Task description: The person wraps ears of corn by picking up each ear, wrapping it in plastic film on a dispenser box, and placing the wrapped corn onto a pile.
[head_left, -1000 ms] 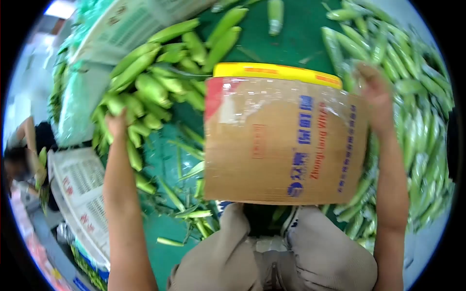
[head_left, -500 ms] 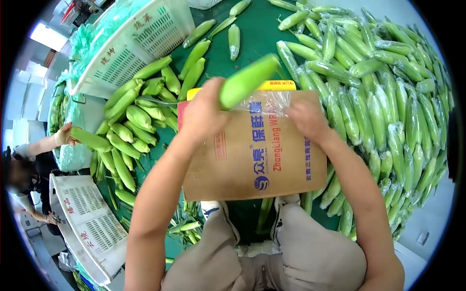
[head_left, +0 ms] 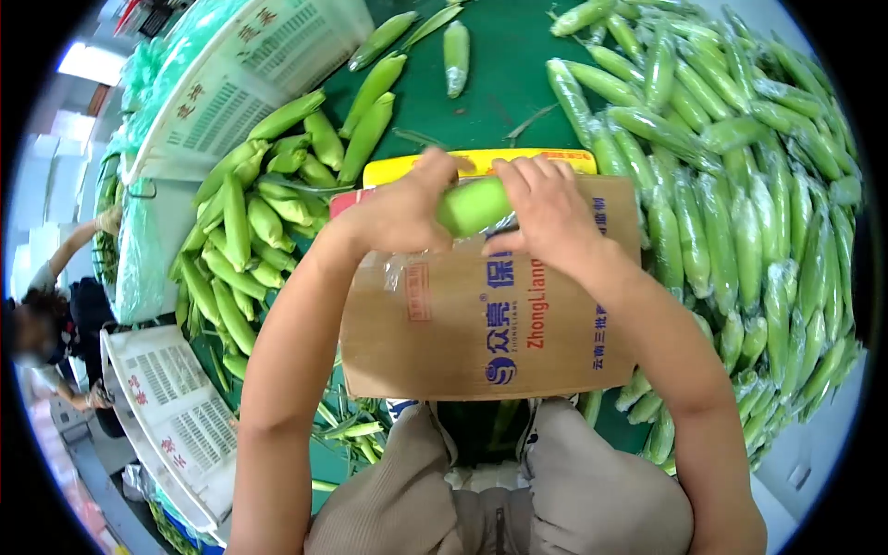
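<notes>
An ear of corn (head_left: 475,206) in its green husk lies crosswise over the printed cardboard box (head_left: 425,356) in front of my lap. My left hand (head_left: 404,205) is wrapped round the corn's left end. My right hand (head_left: 553,205) closes over its right end, fingers on the far side and thumb on the near side. A little clear film shows along the corn's underside and on the box below my left hand. Behind the hands runs the yellow edge (head_left: 546,163) of a box or roll carton, partly covered.
Unwrapped corn (head_left: 264,220) is piled on the left of the green table (head_left: 499,37), film-wrapped corn (head_left: 712,222) on the right. White crates (head_left: 176,398) stand at the left edge. Beyond them, a person (head_left: 79,305) reaches out. Husk scraps (head_left: 356,430) lie near my legs.
The corn has come down from a raised slant to lie level over the box. My right hand has moved from the film on the box onto the corn. The co-worker's corn has left the pile side.
</notes>
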`<state>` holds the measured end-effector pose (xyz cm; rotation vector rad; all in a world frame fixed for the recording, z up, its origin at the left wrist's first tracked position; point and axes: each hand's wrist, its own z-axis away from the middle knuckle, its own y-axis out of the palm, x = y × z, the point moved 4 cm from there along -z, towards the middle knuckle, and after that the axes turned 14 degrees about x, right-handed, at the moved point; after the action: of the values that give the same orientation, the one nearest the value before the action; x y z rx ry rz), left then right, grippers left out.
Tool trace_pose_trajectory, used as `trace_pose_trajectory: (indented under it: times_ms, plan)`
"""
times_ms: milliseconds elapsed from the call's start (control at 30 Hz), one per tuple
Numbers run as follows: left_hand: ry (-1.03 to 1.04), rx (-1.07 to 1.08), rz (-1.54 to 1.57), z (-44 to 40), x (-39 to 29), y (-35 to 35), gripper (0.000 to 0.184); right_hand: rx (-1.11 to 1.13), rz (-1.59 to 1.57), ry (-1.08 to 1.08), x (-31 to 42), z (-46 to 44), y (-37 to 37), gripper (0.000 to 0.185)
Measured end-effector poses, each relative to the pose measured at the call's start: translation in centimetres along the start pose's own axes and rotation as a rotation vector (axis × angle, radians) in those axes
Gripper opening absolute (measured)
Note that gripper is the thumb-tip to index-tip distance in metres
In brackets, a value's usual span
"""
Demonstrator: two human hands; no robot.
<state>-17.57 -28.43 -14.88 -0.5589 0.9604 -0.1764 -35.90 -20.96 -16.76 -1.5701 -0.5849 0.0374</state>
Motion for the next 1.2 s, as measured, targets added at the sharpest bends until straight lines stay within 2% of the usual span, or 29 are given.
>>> trace_pose_trajectory:
  times_ms: [33, 67, 133, 167, 200, 267, 300, 333, 400, 467, 500, 533, 567, 600, 667, 700, 733, 767, 800, 867, 933, 967, 1067, 1133, 1200]
  plan:
    - [0.057, -0.207, 0.118, 1.3, 1.0, -0.1, 0.087, 0.069, 0.027, 0.019, -0.5, -0.5, 0.2, 0.065]
    - [0.033, -0.555, 0.151, 3.2, 2.3, 0.4, 0.099, 0.138, 0.058, 0.038, -1.0, -0.8, 0.5, 0.07]
    - [0.065, -0.684, 0.125, 7.8, 4.9, 2.8, 0.117, 0.026, 0.007, 0.043, -1.6, -0.6, 0.8, 0.063]
    - [0.046, -0.635, -0.136, 8.3, 4.3, 4.0, 0.131, 0.001, -0.004, 0.071, -1.5, -0.1, 0.6, 0.062]
    - [-0.143, -0.586, -0.309, 8.5, 3.4, 5.3, 0.116, -0.015, -0.016, 0.088, -1.2, 0.3, 0.5, 0.062]
    - [-0.466, -0.569, -0.002, 8.0, 3.8, 5.0, 0.086, 0.018, -0.036, 0.124, -0.7, 0.9, 0.4, 0.063]
    - [-0.514, -0.632, -0.125, 7.4, 4.8, 5.1, 0.054, 0.027, -0.062, 0.149, -0.3, 1.5, 0.2, 0.064]
    - [-0.458, -0.676, -0.192, 7.3, 4.8, 4.9, 0.043, 0.038, -0.087, 0.173, 0.0, 2.2, -0.1, 0.065]
    - [-0.393, -0.675, -0.314, 7.5, 5.8, 5.6, 0.04, -0.009, -0.048, 0.167, 0.3, 3.4, -0.6, 0.064]
    - [-0.207, -0.851, -0.293, 9.1, 4.6, 6.9, 0.033, -0.017, -0.073, 0.23, 0.9, 5.0, -1.4, 0.063]
    - [-0.203, -0.896, -0.12, 9.9, 4.7, 7.7, 0.033, -0.007, -0.036, 0.229, 1.3, 5.7, -2.3, 0.064]
    - [-0.199, -0.934, 0.051, 10.9, 4.8, 8.5, 0.032, 0.078, -0.016, 0.235, 1.5, 6.4, -2.3, 0.064]
    - [-0.132, -0.988, -0.107, 11.9, 4.4, 9.4, 0.034, 0.162, 0.003, 0.241, 1.7, 7.1, -2.0, 0.064]
    - [-0.155, -0.926, -0.082, 13.1, 3.7, 10.8, 0.023, 0.254, 0.019, 0.247, 2.0, 7.8, -1.5, 0.064]
    - [-0.028, -1.159, 0.099, 15.3, 2.8, 14.1, 0.02, 0.257, -0.051, 0.015, 3.6, 8.7, -0.7, 0.062]
    - [0.017, -1.208, 0.212, 16.0, 1.9, 15.4, 0.019, 0.26, -0.086, -0.097, 4.2, 9.1, -0.6, 0.061]
    - [0.057, -1.246, 0.33, 16.6, 0.9, 16.2, 0.018, 0.336, -0.11, -0.115, 4.8, 9.4, -0.2, 0.06]
    - [0.034, -1.196, 0.21, 16.8, -0.4, 16.5, 0.019, 0.424, -0.14, -0.14, 5.7, 9.5, 0.3, 0.059]
    - [-0.006, -0.982, -0.01, 16.6, -0.9, 17.0, 0.025, 0.503, -0.158, -0.171, 6.2, 9.2, 0.5, 0.058]
    - [0.063, -0.815, -0.369, 14.6, -2.7, 18.2, 0.031, 0.455, -0.082, -0.239, 6.2, 8.4, -0.2, 0.061]
    - [-0.065, -0.719, -0.431, 13.4, -4.4, 17.2, 0.04, 0.419, -0.029, -0.293, 6.1, 8.2, -0.2, 0.065]
    - [-0.141, -0.658, -0.479, 12.1, -4.5, 15.2, 0.041, 0.329, 0.006, -0.296, 6.0, 8.0, -0.4, 0.07]
    - [-0.33, -0.522, -0.593, 7.1, -2.7, 7.5, 0.045, -0.029, -0.112, -0.107, 4.8, 5.6, -1.7, 0.079]
    - [-0.378, -0.821, -0.841, 4.0, -1.5, 1.5, 0.041, 0.078, -0.088, -0.093, 3.5, 3.1, -2.5, 0.086]
    - [-0.362, -0.889, -0.693, 1.9, -0.8, -2.9, 0.043, 0.135, -0.028, -0.103, 2.8, 1.2, -2.0, 0.09]
